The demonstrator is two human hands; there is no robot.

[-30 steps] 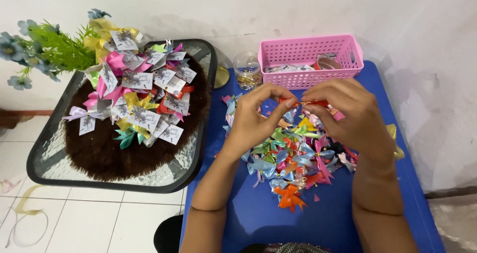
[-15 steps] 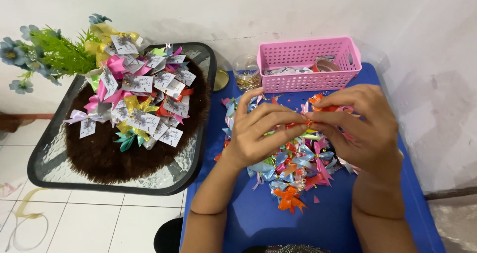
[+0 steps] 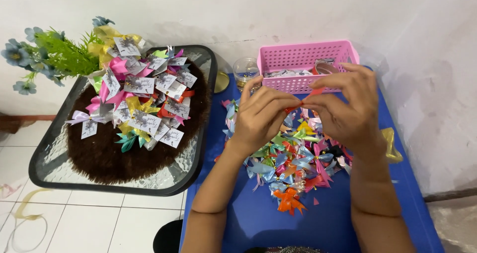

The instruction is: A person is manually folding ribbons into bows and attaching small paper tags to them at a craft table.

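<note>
Red ribbon strip [image 3: 301, 104], thin and glossy, pinched at the fingertips of both my hands, its long axis running left-right between them. Left hand [image 3: 263, 115] grips its left end, right hand [image 3: 348, 111] the right; both equally near. Directly below the hands: a loose heap of small satin bows [image 3: 293, 163] on the blue worktop [image 3: 338, 223]. Beyond the hands, a pink slotted plastic basket [image 3: 303, 59]. Far left, a glass tray [image 3: 124, 183] with tagged bows on brown fuzzy matting.

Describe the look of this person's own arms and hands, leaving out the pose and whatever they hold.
Both forearms are bare to the bottom edge of the picture: no sleeves show. The left hand and the right hand wear no gloves, and no watch, bracelet or ring is visible. Fingernails look short; whether they are painted cannot be told.
</note>
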